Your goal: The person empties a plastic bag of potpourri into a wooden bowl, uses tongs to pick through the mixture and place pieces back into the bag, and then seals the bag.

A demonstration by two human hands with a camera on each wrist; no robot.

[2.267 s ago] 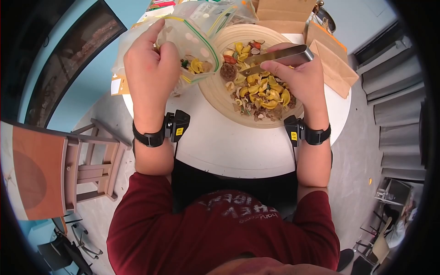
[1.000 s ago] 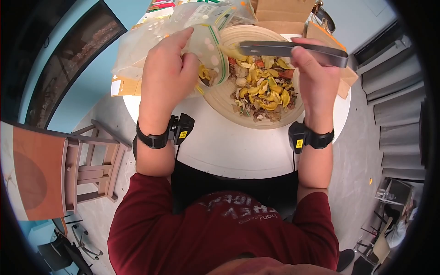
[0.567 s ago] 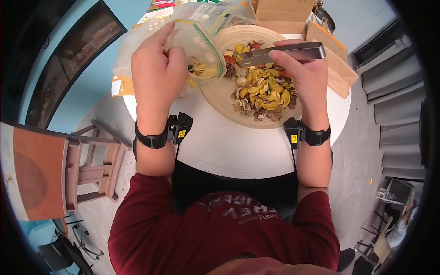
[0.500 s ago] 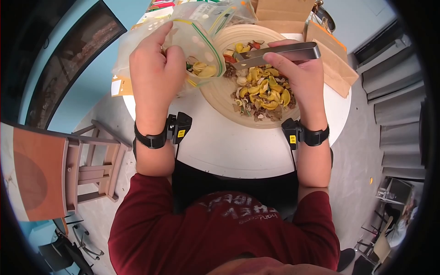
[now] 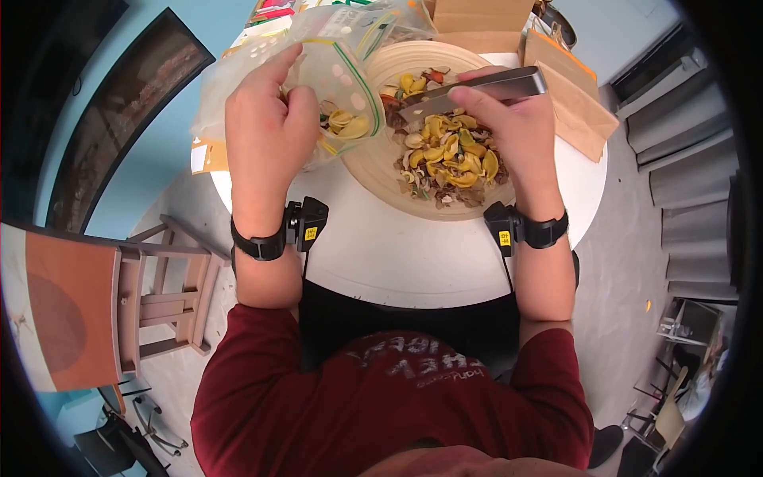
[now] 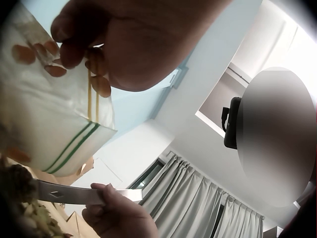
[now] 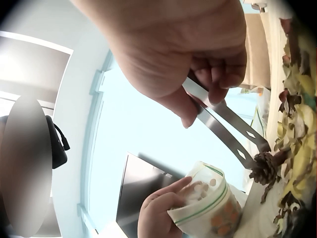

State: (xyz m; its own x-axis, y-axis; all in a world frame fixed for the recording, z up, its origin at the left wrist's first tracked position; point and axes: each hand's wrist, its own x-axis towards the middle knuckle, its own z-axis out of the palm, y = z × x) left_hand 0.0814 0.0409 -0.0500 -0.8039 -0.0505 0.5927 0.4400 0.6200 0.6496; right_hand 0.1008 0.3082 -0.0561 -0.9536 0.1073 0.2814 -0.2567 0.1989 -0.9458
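My left hand (image 5: 270,119) grips the edge of a clear zip bag (image 5: 338,75), whose green-lined mouth gapes toward the plate. Yellow dried pieces (image 5: 350,126) show inside it. In my right hand (image 5: 520,131) are metal tongs (image 5: 509,86), pinched between thumb and fingers. Their two tips lie at either side of a small brown pine cone (image 7: 264,167), seen best in the right wrist view. A round wooden plate (image 5: 366,171) lies under the tongs, heaped with dried potpourri (image 5: 457,155), mostly yellow petals and brown flakes.
Another plastic bag (image 5: 397,20) lies behind the plate. Brown paper bags (image 5: 568,107) stand at the right back of the white round table (image 5: 389,266). A wooden chair (image 5: 171,302) stands on the floor to the left.
The tongs swung up and right, with something yellow at their tips near the bag, then came back down to the plate's left side. The left hand still holds the bag, shifting slightly.
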